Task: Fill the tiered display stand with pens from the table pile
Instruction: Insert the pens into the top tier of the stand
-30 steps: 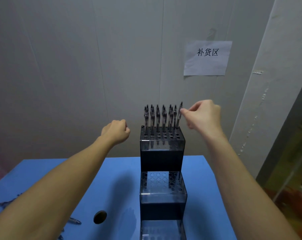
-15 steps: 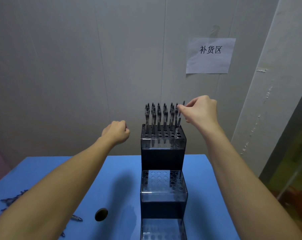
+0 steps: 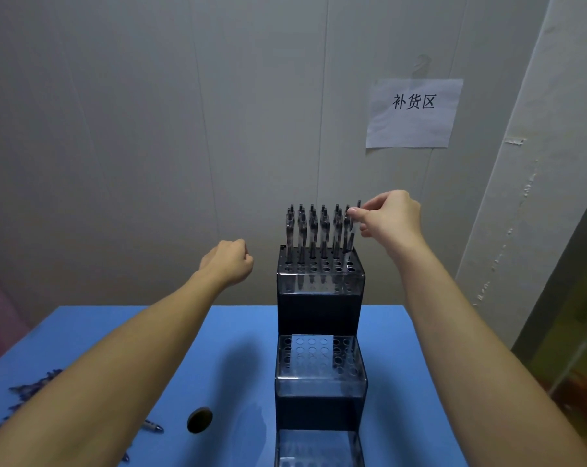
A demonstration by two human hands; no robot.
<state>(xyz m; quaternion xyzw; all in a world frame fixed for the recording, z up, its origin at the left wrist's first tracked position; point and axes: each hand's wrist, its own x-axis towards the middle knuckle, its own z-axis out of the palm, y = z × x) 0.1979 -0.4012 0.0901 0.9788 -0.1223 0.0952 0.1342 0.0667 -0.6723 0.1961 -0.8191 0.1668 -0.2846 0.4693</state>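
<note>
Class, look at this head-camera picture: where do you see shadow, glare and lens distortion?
Head view: a soft shadow falls on the blue table left of the display stand; pale glare sits on the stand's clear tier fronts; wide-angle distortion bends the wall seams and stretches both forearms; lighting is dim and bluish.

A single wide-angle view comes from the person's head, facing forward and only slightly down. It looks along both forearms toward the pale wall [image 3: 150, 129] with its paper sign [image 3: 414, 113]. The tiered display stand [image 3: 320, 298] stands close, centred low in the frame, its lowest tier cut by the bottom edge. The blue counter [image 3: 238, 348] fills the lower part; straight lines bow toward the edges.
</note>
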